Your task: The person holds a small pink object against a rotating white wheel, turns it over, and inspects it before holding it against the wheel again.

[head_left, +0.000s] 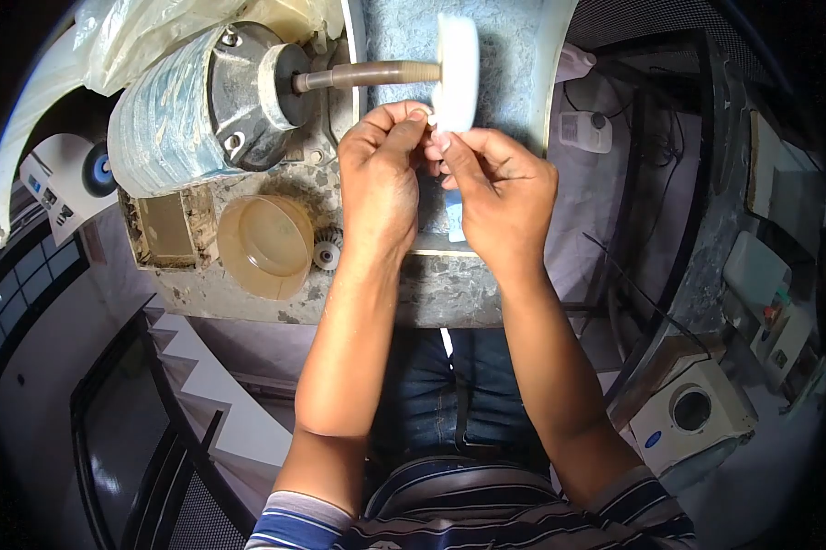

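Observation:
A white buffing wheel [459, 69] sits at the end of a brown tapered spindle [371, 75], which comes out of a motor [170, 110] splattered with pale residue. Just below the wheel's lower edge, my left hand [381, 170] is closed in a pinch, thumb against fingers. From the other side, my right hand [509, 183] pinches at the same spot, its thumb and fingertips meeting those of the left. Between the fingertips shows a small pale piece [433, 120], mostly hidden and too small to name, at or against the wheel's rim.
A translucent plastic bowl [266, 247] and a small toothed wheel [328, 249] sit left of my forearm. Beside them is a dirty square box [165, 229]. Blue-grey lining [399, 37] backs the wheel. A white jug [585, 132] and a beige machine [692, 412] stand to the right.

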`<control>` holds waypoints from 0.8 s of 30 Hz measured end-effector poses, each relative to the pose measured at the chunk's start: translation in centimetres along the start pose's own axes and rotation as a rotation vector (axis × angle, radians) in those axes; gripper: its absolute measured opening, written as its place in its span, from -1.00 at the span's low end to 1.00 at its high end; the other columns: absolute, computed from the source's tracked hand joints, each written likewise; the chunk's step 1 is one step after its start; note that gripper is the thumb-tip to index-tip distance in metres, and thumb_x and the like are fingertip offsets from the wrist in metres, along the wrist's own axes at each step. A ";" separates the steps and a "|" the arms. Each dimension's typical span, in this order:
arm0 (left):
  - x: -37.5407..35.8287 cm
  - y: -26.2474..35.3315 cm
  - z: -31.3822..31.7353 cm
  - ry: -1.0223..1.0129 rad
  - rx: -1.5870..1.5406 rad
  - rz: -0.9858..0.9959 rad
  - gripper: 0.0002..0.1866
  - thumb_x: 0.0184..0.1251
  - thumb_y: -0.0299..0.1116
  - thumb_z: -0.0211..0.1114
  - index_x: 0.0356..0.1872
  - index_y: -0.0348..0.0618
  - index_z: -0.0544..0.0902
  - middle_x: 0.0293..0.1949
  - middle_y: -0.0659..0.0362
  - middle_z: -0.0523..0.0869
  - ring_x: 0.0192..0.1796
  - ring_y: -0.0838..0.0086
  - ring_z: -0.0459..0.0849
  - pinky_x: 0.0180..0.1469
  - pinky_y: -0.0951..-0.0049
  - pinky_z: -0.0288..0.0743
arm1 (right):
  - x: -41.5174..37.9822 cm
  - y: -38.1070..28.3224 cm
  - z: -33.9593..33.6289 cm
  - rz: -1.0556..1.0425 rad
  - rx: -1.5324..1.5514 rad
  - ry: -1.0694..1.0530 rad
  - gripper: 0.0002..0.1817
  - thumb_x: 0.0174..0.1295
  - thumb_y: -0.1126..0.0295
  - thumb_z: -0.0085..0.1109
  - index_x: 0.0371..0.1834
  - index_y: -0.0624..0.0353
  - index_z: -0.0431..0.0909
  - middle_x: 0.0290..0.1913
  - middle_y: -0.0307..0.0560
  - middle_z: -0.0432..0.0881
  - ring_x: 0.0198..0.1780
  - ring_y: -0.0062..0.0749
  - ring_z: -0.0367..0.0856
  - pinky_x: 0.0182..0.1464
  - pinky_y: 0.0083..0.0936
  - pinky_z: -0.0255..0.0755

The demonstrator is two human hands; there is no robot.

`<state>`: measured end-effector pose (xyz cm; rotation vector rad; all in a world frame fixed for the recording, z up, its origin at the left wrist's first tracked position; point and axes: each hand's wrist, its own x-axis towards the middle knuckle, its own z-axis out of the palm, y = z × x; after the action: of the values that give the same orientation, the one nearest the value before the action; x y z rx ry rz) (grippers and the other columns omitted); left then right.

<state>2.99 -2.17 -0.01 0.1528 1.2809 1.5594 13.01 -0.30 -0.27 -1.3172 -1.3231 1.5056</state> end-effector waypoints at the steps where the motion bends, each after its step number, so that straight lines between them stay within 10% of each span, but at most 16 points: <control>1: 0.0 0.1 0.0 0.004 0.010 0.005 -0.89 0.35 -0.50 0.08 -0.32 -0.34 0.53 -0.48 0.18 0.60 -0.50 0.62 0.48 -0.43 0.62 0.37 | 0.0 0.0 0.1 0.033 0.012 0.008 -0.89 0.21 0.48 0.23 -0.32 0.32 0.65 -0.47 -0.15 0.69 -0.45 -0.65 0.62 -0.38 -0.69 0.46; 24: -1.1 -2.8 0.0 -0.079 -0.384 0.104 -0.94 0.37 -0.57 0.11 -0.20 -0.21 0.47 -0.33 0.20 0.59 -0.30 0.60 0.55 -0.20 0.61 0.45 | 0.5 0.8 -1.0 -0.643 -0.449 0.138 -0.92 0.06 0.58 0.29 -0.36 0.32 0.63 -0.42 0.00 0.66 -0.43 -0.24 0.64 -0.39 -0.46 0.49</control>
<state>5.26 -3.41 -1.64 0.0355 0.9040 1.8398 13.93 0.20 -1.09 -1.0667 -1.8315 0.6922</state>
